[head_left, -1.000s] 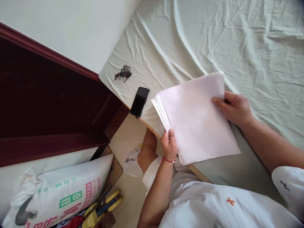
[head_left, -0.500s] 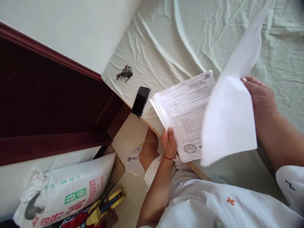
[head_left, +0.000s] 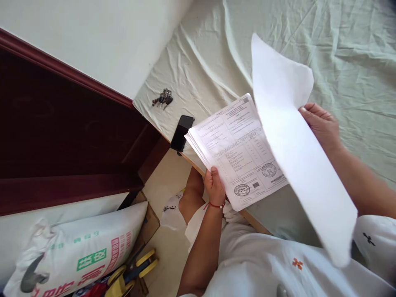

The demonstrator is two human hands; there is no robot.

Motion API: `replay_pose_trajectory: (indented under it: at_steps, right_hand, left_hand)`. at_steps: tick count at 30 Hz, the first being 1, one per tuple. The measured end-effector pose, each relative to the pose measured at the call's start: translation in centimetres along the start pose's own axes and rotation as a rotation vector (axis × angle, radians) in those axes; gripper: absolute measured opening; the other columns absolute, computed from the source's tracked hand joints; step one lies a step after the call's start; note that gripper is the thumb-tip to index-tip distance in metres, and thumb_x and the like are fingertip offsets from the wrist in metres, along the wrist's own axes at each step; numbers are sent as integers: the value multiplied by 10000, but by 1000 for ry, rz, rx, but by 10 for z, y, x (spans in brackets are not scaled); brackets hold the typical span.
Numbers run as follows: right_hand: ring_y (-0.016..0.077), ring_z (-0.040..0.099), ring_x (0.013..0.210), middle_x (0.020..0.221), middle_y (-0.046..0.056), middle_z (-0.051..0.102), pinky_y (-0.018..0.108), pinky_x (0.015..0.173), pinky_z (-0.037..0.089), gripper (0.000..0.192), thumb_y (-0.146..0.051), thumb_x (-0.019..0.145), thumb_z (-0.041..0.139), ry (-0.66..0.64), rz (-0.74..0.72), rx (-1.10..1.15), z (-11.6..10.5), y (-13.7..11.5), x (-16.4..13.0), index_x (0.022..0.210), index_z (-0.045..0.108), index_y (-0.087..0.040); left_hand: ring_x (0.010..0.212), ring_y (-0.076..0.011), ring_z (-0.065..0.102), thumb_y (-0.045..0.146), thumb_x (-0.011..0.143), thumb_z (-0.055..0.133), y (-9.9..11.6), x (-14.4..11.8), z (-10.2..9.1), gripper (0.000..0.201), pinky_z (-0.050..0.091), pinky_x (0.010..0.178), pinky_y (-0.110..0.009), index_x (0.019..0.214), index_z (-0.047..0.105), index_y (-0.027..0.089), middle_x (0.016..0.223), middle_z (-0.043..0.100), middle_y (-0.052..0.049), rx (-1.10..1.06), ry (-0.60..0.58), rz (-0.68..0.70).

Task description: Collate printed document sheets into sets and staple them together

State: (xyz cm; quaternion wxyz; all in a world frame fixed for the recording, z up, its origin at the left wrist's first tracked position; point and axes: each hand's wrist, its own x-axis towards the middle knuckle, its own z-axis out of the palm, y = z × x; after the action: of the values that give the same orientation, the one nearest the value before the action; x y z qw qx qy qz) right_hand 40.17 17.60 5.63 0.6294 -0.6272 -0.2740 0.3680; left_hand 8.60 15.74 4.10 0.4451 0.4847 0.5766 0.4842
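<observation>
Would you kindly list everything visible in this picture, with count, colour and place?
printed stack: one, white with black print, over bed edge, in left hand
blank sheet: one, white, lifted, in right hand
phone: one, black, bed edge
keys: one bunch, dark metal, bed corner
bedsheet: one, pale green, wrinkled
sack: one, white, floor lower left
headboard: one, dark red, left
left hand: red wrist string
right hand: behind sheet
</observation>
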Motion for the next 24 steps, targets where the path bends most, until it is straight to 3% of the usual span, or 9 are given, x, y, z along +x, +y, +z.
replay_pose_trajectory:
  at_steps: [3, 7, 11, 16, 20, 22, 24]
  right_hand:
    - [127, 507, 619, 746, 13, 624, 300, 603, 438, 285, -387, 768, 830, 89, 105, 143, 8, -4, -2, 840, 604, -229]
    - [123, 463, 629, 766, 17, 609, 295, 608, 395, 214, -330, 765, 804, 142, -15, 128, 16, 0, -5, 811, 623, -226]
    - [132, 442, 635, 747, 16, 612, 301, 625, 373, 119, -295, 861, 731, 112, -127, -156, 16, 5, -8, 826, 637, -231]
    - [114, 502, 632, 816, 10, 673, 285, 630, 392, 8, -214, 924, 677, 11, -133, -472, 15, 3, -12, 920, 671, -211]
    - [132, 656, 749, 1084, 58, 767, 271, 702, 498, 241, -241, 915, 728, -28, -97, -481, 19, 1, -13, 1152, 702, -208]
    - [168, 705, 809, 1060, 55, 779, 297, 753, 546, 393, -290, 884, 778, -53, -59, -438, 19, 2, -12, 1263, 692, -223]
    - [199, 718, 795, 964, 35, 780, 322, 721, 571, 445, -354, 836, 827, -114, -29, -384, 18, 3, -11, 1253, 716, -246]
  left_hand:
    - [1179, -265, 729, 673, 979, 574, 0, 0, 0, 547, 557, 1080, -394, 1159, 759, 191, 1184, 804, -115, 25, -11, 6]
    - [1182, -261, 730, 669, 976, 584, 2, 0, -1, 545, 558, 1080, -398, 1184, 755, 195, 1210, 800, -115, 29, -23, 3]
    - [1189, -277, 732, 648, 947, 649, 5, 1, -3, 540, 561, 1075, -414, 1207, 745, 185, 1214, 797, -134, 66, -52, 14]
    - [1272, -303, 700, 640, 935, 667, 3, 3, -6, 537, 536, 1105, -415, 1198, 739, 177, 1220, 793, -147, 138, -60, 75]
    - [1291, -295, 689, 590, 930, 701, 2, 3, -6, 494, 539, 1100, -401, 1203, 732, 180, 1224, 793, -137, 109, -66, 71]
    - [1263, -289, 701, 580, 921, 717, 2, 2, -6, 494, 543, 1093, -399, 1207, 729, 176, 1217, 795, -134, 94, -63, 71]
    - [1204, -284, 725, 583, 904, 735, 1, 1, -6, 510, 552, 1077, -400, 1211, 728, 176, 1198, 799, -130, 99, -57, 65]
